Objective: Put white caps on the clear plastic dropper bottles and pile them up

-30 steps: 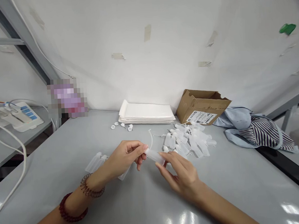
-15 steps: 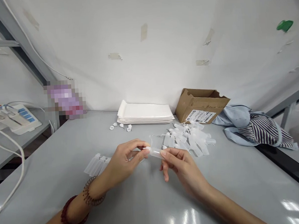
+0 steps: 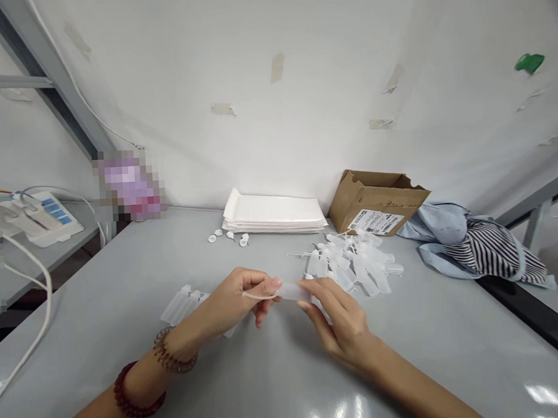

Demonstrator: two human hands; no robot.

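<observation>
Between my two hands, above the grey table, is a translucent plastic luggage-tag-like sleeve or small tube (image 3: 292,291) with a thin white strap trailing from its left end. My left hand (image 3: 248,291) pinches that end between thumb and fingers, the strap lying across the thumb. Thumb and fingers of my right hand (image 3: 338,312) are closed on the other end. Several similar translucent pieces (image 3: 177,306) lie in a row beside and partly behind my left forearm. A loose heap of such pieces (image 3: 351,261) lies beyond my right hand.
Small white caps (image 3: 244,239) lie near a stack of white padded envelopes (image 3: 274,212) by the wall. An open cardboard box (image 3: 376,201) stands behind the heap. Blue and striped cloth (image 3: 491,244) lies at the right. White cables (image 3: 45,308) hang over the left edge.
My hands have shifted their holds on the translucent piece; the left thumb now lies along its end and the strap points left instead of upward. The camera view has shifted slightly.
</observation>
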